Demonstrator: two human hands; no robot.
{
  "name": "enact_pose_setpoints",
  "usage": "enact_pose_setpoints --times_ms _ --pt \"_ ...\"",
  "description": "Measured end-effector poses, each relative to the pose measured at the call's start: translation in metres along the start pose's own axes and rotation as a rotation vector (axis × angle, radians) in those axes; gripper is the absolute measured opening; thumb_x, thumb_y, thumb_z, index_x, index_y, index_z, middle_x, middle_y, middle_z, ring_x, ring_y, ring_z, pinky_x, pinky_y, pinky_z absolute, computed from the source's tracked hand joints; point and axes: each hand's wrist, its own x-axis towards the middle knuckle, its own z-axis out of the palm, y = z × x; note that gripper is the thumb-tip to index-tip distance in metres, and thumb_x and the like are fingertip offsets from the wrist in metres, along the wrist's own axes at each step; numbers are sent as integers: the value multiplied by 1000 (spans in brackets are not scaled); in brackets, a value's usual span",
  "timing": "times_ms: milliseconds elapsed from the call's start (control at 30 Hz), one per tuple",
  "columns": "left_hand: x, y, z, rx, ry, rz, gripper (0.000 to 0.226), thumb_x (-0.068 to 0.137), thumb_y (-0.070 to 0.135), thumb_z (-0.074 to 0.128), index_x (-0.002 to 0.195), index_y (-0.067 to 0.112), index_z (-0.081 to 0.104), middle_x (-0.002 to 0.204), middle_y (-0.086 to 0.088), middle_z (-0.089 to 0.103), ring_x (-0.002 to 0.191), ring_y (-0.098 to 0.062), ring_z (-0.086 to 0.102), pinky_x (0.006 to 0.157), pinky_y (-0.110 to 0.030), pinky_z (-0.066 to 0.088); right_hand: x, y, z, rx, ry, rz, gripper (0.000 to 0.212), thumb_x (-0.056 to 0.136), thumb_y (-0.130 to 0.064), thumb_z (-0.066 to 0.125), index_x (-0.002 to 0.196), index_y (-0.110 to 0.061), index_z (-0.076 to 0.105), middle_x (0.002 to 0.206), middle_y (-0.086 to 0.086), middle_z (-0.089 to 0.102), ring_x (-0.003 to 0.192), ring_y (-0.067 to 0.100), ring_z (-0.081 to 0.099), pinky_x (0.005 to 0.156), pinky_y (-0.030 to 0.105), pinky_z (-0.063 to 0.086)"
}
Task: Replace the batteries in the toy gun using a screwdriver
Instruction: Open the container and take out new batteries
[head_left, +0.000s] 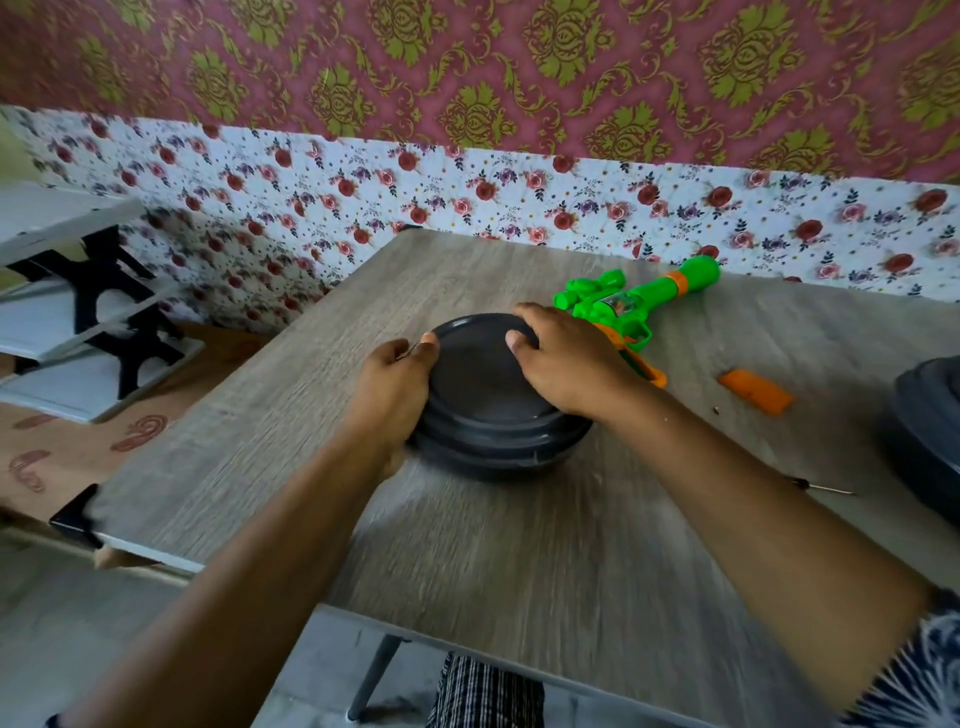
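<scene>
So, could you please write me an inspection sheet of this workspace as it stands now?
Surface: grey wood-grain table, set close to the wall.
Job's things: green and orange toy gun lying behind the right hand; orange cover loose beside it; screwdriver lying near the right forearm.
Clutter: round black container mid-table; another dark container at the right edge.
Grippers: left hand and right hand both grip the round black container's lid, fingers curled over its rim.
Cables: nothing seen.
Surroundings: patterned wallpaper; white shelves to the left.
</scene>
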Motion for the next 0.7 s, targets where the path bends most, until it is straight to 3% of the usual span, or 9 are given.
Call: enact_pose_setpoints --times_ms 67,167,300,433,700 --pt "3 -1 1 -36 3 -11 53 93 42 51 135 11 47 122 -12 63 100 -28 64 78 -35 55 1 0 1 24 24 15 40 96 -30 39 133 -15 43 136 11 50 123 30 46 98 34 37" --pt "3 -3 3 -97 13 -27 52 93 39 53 137 12 45 124 -11 61 102 -28 64 66 -30 53 2 2 1 52 42 11 37 96 -28 39 130 -15 46 132 11 54 120 30 49 96 35 40" --pt "0 -1 7 -132 35 -35 42 93 38 53 129 17 52 115 -7 66 96 -25 65 61 -28 50 2 5 -2 50 25 19 37 96 -28 38 131 -17 45 132 10 54 120 31 48 97 35 40" --pt "-3 1 10 -177 46 -27 27 95 31 53 116 17 60 98 -6 67 83 -20 64 64 -29 53 2 6 -2 76 10 35 37 97 -30 37 131 -16 44 132 10 54 121 31 48 98 37 40" --pt "-11 3 10 -235 54 -9 31 94 29 54 123 16 57 110 -9 65 94 -25 64 71 -32 54 -4 4 -4 183 41 75 35 96 -29 40 129 -20 47 131 7 55 117 28 51 93 34 40"
